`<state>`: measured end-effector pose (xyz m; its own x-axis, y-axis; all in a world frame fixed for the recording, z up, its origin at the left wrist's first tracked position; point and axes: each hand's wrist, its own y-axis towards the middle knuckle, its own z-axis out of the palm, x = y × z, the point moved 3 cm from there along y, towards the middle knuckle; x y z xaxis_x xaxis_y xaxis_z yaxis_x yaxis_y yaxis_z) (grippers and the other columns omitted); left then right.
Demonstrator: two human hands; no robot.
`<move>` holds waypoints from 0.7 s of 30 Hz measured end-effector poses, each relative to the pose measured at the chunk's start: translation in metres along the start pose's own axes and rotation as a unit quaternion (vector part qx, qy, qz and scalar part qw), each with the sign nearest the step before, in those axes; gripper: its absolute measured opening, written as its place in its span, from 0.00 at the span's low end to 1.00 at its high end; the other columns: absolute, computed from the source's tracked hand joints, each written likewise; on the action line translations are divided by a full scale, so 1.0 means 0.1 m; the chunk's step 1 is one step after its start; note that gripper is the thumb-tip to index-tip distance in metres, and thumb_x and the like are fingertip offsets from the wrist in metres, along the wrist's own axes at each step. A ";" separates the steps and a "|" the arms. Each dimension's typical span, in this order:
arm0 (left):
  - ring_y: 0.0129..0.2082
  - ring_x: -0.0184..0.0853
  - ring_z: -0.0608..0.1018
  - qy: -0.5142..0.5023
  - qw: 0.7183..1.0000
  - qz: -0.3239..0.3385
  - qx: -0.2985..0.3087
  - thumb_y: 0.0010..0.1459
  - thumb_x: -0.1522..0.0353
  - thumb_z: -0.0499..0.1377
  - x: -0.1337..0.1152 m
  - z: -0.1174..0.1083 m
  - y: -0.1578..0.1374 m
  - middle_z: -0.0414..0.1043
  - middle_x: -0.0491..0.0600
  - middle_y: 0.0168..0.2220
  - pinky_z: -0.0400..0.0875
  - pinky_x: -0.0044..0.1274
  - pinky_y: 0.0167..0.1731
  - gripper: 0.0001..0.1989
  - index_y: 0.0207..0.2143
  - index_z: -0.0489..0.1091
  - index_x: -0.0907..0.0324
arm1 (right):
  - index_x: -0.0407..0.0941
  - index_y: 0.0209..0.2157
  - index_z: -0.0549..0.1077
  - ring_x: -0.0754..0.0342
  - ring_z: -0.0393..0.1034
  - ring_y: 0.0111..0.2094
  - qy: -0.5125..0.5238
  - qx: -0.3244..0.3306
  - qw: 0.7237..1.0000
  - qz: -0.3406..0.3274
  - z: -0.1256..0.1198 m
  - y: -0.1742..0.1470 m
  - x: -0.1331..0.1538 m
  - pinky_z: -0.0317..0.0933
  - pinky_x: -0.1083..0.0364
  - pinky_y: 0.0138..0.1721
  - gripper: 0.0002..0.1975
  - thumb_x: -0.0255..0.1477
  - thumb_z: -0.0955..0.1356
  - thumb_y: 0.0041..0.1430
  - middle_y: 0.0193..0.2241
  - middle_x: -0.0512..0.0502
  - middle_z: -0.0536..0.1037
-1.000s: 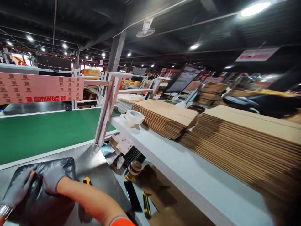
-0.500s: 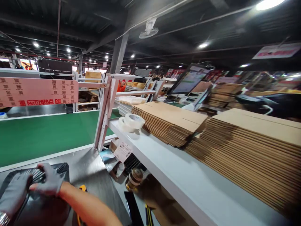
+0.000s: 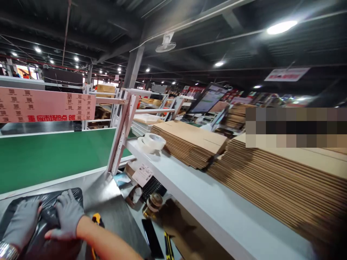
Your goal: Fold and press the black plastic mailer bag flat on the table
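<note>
Flat under both gloved hands, glossy black plastic bag (image 3: 48,216), wrinkled

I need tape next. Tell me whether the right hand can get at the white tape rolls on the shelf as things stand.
Probably yes. The right hand lies flat on the black bag, holding nothing, and the tape rolls sit uncovered at the shelf edge; only the slanted white post stands near the path.

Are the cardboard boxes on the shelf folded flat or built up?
Folded flat. The cardboard boxes lie as thin sheets in stacks on the white shelf.
</note>
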<state>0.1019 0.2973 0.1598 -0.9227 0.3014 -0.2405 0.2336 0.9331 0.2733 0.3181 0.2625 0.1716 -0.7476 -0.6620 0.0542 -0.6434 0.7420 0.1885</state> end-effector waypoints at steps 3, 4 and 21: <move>0.52 0.62 0.84 0.001 1.000 0.011 0.005 0.69 0.51 0.48 -0.09 -0.04 -0.02 0.87 0.67 0.52 0.75 0.50 0.62 0.33 0.52 0.84 0.62 | 0.33 0.64 0.77 0.29 0.68 0.72 -0.015 0.008 1.000 0.013 -0.01 0.04 0.02 0.64 0.27 0.73 0.46 0.62 0.66 0.70 0.65 0.22 0.78; 0.54 0.62 0.83 -0.005 1.000 0.015 0.011 0.67 0.48 0.50 -0.11 -0.05 -0.03 0.86 0.66 0.54 0.73 0.49 0.64 0.34 0.55 0.83 0.62 | 0.33 0.65 0.76 0.29 0.66 0.74 -0.015 0.012 1.000 0.019 0.01 0.05 0.01 0.65 0.27 0.73 0.43 0.58 0.67 0.71 0.68 0.22 0.76; 0.58 0.59 0.83 0.055 0.996 0.054 0.049 0.70 0.68 0.58 -0.30 -0.09 -0.07 0.84 0.67 0.56 0.68 0.52 0.70 0.25 0.66 0.77 0.65 | 0.31 0.70 0.72 0.31 0.54 0.81 0.048 0.090 0.995 0.021 -0.19 0.16 0.12 0.48 0.31 0.83 0.33 0.39 0.68 0.73 0.79 0.22 0.63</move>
<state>0.1251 0.2802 0.1733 -0.9170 0.3837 -0.1091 0.3582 0.9124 0.1981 0.3020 0.2640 0.1940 -0.7603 -0.6313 0.1528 -0.6380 0.7700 0.0069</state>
